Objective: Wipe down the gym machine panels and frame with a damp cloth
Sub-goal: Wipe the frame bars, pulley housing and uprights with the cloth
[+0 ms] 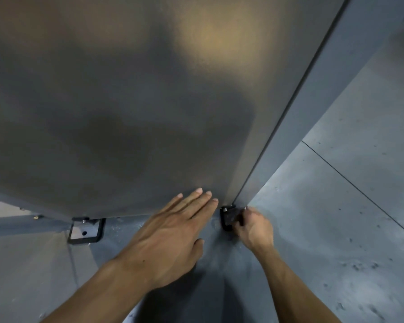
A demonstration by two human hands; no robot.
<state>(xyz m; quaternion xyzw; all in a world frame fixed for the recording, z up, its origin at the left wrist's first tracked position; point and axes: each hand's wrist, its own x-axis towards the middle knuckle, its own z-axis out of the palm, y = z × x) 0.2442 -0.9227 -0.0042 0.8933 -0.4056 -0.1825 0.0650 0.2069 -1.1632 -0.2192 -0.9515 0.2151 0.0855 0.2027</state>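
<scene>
The grip of the left hand (pixel 170 231) is wide: its four fingers are straight and close together, and their tips lie flat on the lower edge of the big grey panel (pixel 117 101), near its bottom right corner. The thumb stands apart, lower, over the floor (pixel 336 229). This hand holds nothing. The grip of the right hand (pixel 254 228) is narrow: the fingers are curled at the black foot bracket (pixel 228 216) under that same corner. They seem to press something dark against the bracket, but I cannot tell if it is the cloth, because it is small and in shadow.

The panel is one, and it is the largest thing; it fills most of the view and leans over the camera. On its surface there is a warm light spot above and a dark shadow in the middle. Along its right edge runs one grey frame post (pixel 313 113), which goes down to the bracket at the corner. The floor is grey, with one thin dark seam at the right side and pale scuff marks near the lower right.

There are two black brackets: the one at the right hand, and a second bracket (pixel 85 230) under the bottom edge of the panel to the left, well apart from both hands. It has one round hole in its pale plate.
</scene>
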